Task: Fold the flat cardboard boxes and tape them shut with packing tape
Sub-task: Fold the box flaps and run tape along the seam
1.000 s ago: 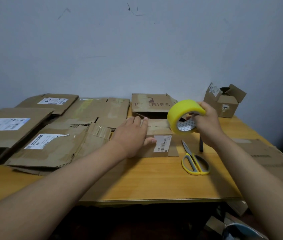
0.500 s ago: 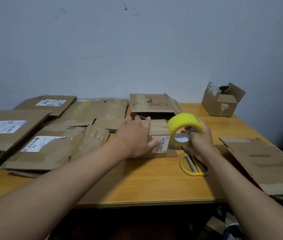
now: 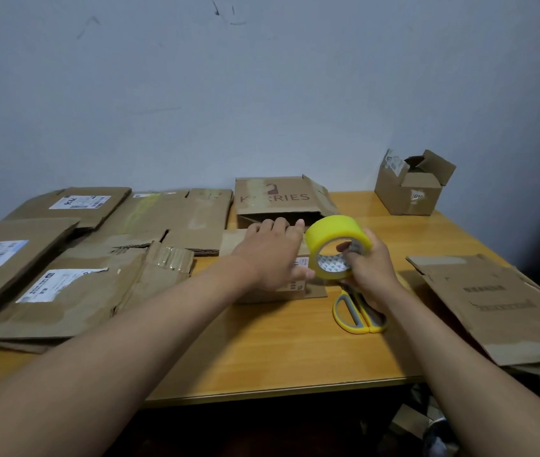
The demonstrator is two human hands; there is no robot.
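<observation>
Your left hand [image 3: 270,252] lies flat on top of the small folded brown cardboard box [image 3: 282,290], fingers straight and pressing the flaps down. This box stands in the middle of the wooden surface [image 3: 278,351], with its white label facing you. Your right hand [image 3: 369,267] holds the yellow roll of packing tape [image 3: 336,247], with fingers curled through its core; the roll stands on its edge, just to the right of the left hand and above the right end of the box.

The move that comes turns on this: the box lies to the left of the roll, and its long axis runs left to right. So I judge that the tape must travel leftward along the top, under or past your left hand, which covers most of the lid now. I cannot tell if a free end of tape already touches the cardboard.

The grey and yellow scissors [image 3: 359,311] lie on the surface near the right hand, close to your wrist. To the left are flat cardboard sheets [image 3: 74,291], and on the right one more flat cardboard piece [image 3: 493,301]. The bare wood near you gives room for turning the box.
</observation>
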